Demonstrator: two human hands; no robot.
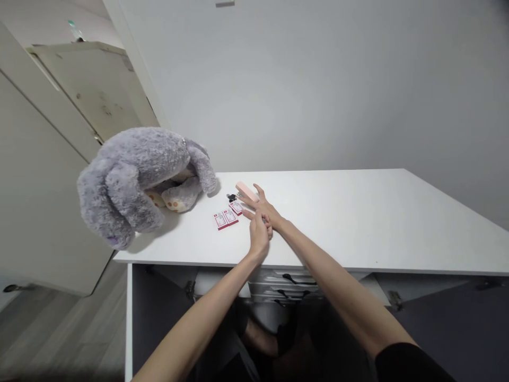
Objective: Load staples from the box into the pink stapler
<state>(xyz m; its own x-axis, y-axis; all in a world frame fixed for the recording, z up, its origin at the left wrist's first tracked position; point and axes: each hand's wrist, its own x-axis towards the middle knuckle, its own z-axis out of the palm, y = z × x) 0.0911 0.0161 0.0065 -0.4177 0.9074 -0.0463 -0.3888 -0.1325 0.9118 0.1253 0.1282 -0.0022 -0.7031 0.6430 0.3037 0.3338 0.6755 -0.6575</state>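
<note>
While the right hand (pixel 269 211) spreads fingers (pixel 259 191) wide by a pink object (pixel 246 191), the left hand (pixel 259 236) curls, contents unclear.

- From my remote view I make out a pale pink, elongated piece (pixel 245 190) with rounded edges; it lies slantwise on the white desk (pixel 338 223), farthest back of the group;
- I see two flat white packets (pixel 225 218) with red borders and printed faces; they lie face up, side by side, at the group's near left;
- I see a third matching packet (pixel 236 207), just beyond that pair and to its right;
- I spot a small black item (pixel 231 197) just behind it, too small for me to identify.
</note>
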